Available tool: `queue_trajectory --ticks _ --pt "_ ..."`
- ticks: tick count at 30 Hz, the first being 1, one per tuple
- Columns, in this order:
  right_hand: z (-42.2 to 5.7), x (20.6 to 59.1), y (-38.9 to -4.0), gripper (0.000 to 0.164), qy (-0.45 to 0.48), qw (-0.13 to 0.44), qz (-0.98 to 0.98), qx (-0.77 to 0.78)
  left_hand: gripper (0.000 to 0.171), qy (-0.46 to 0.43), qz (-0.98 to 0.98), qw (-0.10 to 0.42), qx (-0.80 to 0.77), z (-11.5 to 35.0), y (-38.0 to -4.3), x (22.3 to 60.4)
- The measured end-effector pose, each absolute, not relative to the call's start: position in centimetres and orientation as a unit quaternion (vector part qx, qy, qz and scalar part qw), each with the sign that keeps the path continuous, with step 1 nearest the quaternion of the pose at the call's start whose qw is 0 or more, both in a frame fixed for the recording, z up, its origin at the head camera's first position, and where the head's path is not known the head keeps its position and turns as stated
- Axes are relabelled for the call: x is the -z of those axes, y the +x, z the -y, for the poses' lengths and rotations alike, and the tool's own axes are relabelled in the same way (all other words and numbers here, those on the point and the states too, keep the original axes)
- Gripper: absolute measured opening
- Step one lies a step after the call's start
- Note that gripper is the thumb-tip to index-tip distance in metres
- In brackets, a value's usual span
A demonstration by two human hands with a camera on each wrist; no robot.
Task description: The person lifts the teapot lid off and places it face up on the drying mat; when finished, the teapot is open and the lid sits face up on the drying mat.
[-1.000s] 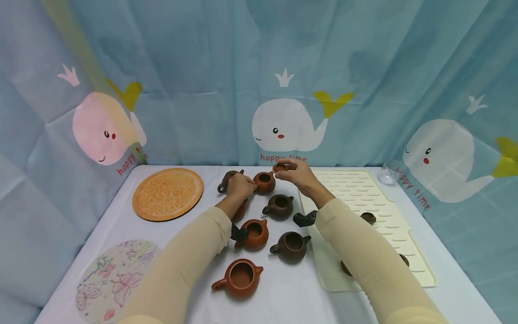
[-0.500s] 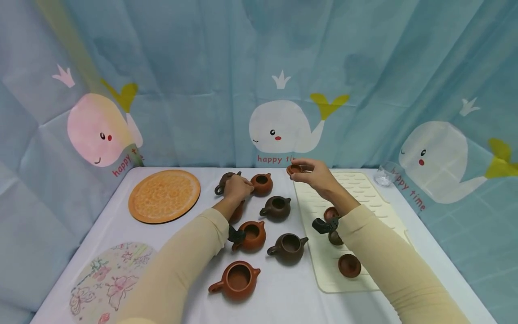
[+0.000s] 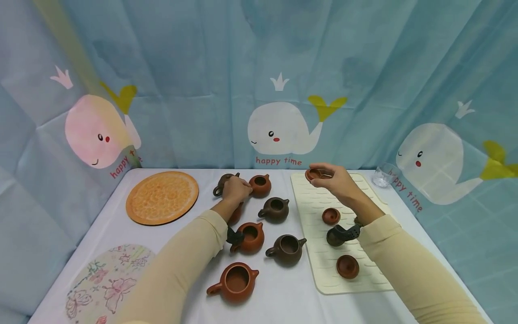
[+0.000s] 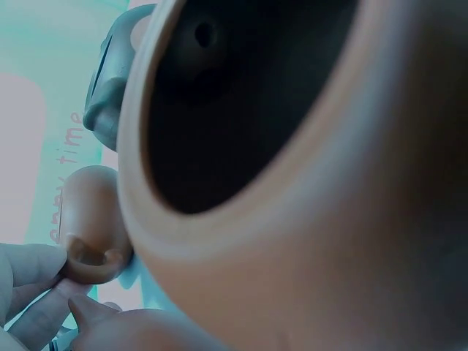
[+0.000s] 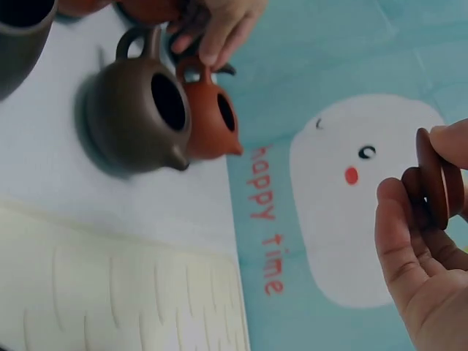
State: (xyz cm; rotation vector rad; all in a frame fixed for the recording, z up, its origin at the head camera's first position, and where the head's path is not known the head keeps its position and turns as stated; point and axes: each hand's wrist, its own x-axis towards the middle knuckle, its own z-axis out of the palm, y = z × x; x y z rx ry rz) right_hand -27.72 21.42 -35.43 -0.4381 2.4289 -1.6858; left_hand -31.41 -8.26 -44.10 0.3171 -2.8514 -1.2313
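Note:
At the back of the table, my left hand [image 3: 236, 191] pinches the handle of a small reddish-brown teapot [image 3: 261, 186], which stands lidless on the cloth. The left wrist view shows fingertips [image 4: 47, 263] at that handle. Raised over the far left corner of the cream mat [image 3: 319, 281], my right hand [image 3: 340, 184] holds a reddish-brown teapot lid [image 5: 433, 179] between thumb and fingers. On the mat lie a reddish lid [image 3: 331, 216], another reddish lid [image 3: 347, 267] and a dark lid [image 3: 334, 237], partly hidden by the wrist camera.
More lidless teapots stand mid-table, among them a dark one [image 3: 275, 210], another dark one [image 3: 287, 251] and a reddish one [image 3: 234, 285]. A round orange board [image 3: 162, 198] and a floral round mat [image 3: 107, 288] lie left. A clear glass [image 3: 382, 177] stands back right, before the curtain [image 3: 194, 130].
My right hand has moved right, carrying the lid away from the reddish-brown teapot to above the mat. My left hand stays at the teapot's handle. Lids on the mat have come into view.

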Motion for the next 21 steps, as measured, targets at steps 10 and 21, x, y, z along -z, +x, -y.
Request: queue_trajectory --ticks 10,21 --pt "-24.4 36.0 -27.2 0.047 -0.139 0.062 -0.823 0.546 0.01 0.104 0.915 0.002 0.39 8.3 -31.3 43.9" --pt "-28.0 38.3 -27.4 0.05 -0.097 0.056 -0.833 0.541 0.011 0.104 0.915 -0.002 0.39 8.2 -31.2 43.7"
